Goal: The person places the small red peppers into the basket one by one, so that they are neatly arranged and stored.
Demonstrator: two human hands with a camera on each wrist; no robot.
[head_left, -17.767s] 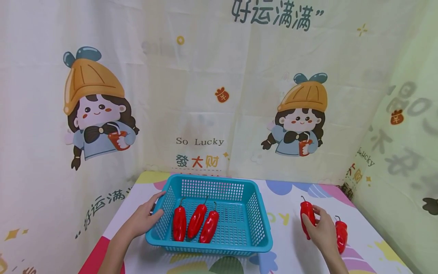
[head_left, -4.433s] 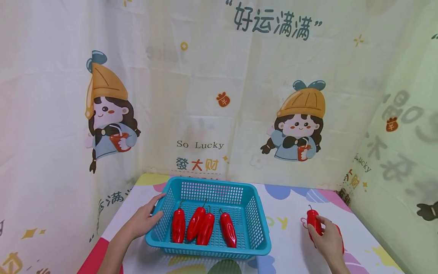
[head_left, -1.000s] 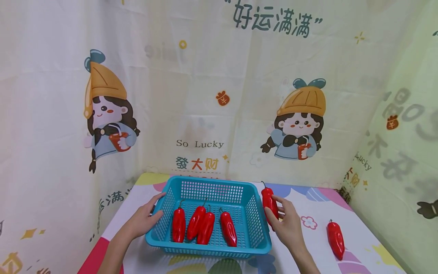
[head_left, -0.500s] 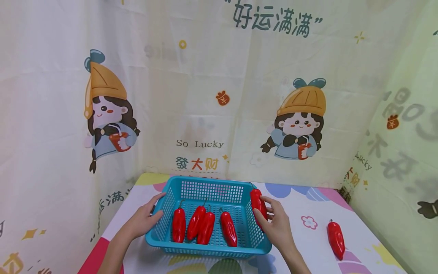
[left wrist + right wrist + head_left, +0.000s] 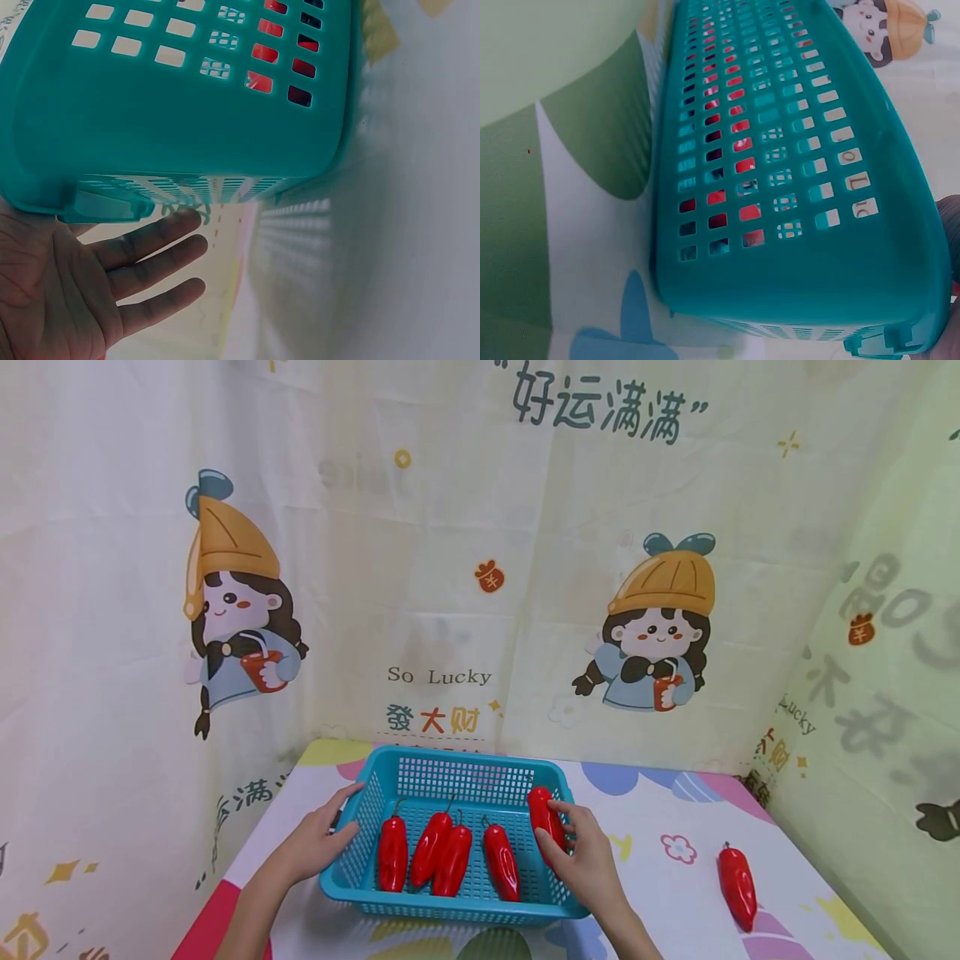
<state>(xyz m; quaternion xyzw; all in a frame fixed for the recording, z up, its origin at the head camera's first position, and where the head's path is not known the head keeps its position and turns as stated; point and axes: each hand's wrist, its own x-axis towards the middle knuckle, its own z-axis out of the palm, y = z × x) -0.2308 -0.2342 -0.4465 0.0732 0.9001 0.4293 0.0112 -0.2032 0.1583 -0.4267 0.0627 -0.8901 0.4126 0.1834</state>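
In the head view my right hand (image 5: 588, 860) pinches a red chili pepper (image 5: 545, 817) between thumb and fingers, inside the right end of a turquoise plastic basket (image 5: 450, 904). Several other red peppers (image 5: 501, 862) lie on the basket floor, stems pointing away. My left hand (image 5: 315, 842) rests against the basket's left rim. The left wrist view shows that hand (image 5: 82, 285) with its fingers straight and spread under the rim. In the right wrist view the basket wall (image 5: 802, 270) hides the held pepper, and only a sliver of the hand shows at the right edge.
One more red pepper (image 5: 737, 888) lies on the patterned tablecloth (image 5: 652, 827) to the right, beyond my right arm. Printed cloth (image 5: 525, 610) hangs behind the table and along both sides.
My right hand has carried the pepper leftward from the table, over the basket's right rim and down inside. The basket holds more peppers than at the start. My left hand has stayed put.
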